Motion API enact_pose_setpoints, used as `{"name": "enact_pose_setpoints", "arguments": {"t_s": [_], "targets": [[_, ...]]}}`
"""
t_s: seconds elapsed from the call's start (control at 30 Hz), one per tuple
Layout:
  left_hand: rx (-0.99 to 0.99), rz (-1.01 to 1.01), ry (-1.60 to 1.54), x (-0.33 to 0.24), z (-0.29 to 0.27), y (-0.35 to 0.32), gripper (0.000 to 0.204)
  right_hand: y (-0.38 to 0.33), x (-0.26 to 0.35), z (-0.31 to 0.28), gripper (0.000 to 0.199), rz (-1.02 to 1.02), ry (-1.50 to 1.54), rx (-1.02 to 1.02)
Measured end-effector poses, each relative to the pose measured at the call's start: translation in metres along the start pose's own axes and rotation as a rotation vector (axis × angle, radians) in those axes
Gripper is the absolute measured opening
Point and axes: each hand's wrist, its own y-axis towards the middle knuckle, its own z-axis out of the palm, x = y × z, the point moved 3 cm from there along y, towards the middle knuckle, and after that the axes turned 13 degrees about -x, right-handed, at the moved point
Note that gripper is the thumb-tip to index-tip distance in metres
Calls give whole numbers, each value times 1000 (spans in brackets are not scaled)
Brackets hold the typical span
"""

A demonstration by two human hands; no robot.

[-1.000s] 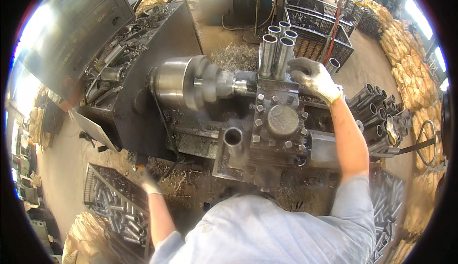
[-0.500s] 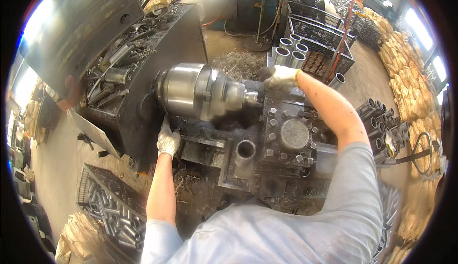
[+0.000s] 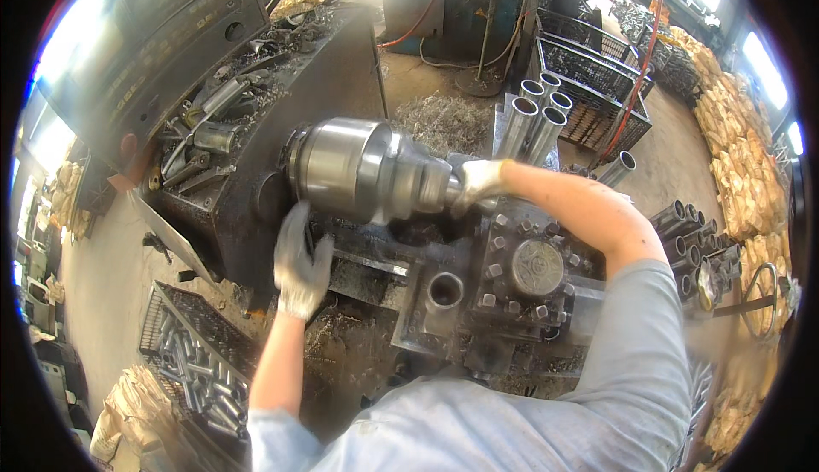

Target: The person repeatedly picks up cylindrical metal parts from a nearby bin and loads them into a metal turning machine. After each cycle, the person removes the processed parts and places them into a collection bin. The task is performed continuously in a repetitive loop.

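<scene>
A large metal lathe chuck sits in the middle, its stepped nose blurred as if turning. My gloved right hand has its fingers curled round the end of a short metal tube that sticks out of the nose; the glove hides part of that end. Below the chuck is my gloved left hand, smeared by motion, its fingers stretched and thumb apart, holding nothing. A square tool post with several bolts stands to the right. One tube stands upright on the plate beside it.
Several finished-looking tubes stand behind the tool post, near black crates. More tubes are stacked at right. A crate of short tubes lies lower left. Metal shavings heap behind the chuck.
My right hand has moved left and nearer, from behind the tool post onto the tube end at the chuck. My left hand has come away from the chuck's underside and its fingers have spread.
</scene>
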Motion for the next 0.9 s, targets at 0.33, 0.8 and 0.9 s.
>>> {"name": "enact_pose_setpoints", "arguments": {"t_s": [0.33,0.8,0.9], "targets": [[288,-66,-71,-9,136,142,71,-17,1,2,62,-15,-117,11],[192,263,47,-1,86,80,71,-232,27,-70,72,-173,-252,-1454],[344,-92,-336,-30,40,66,60,-275,118,-28,75,-180,-42,-1323]]}}
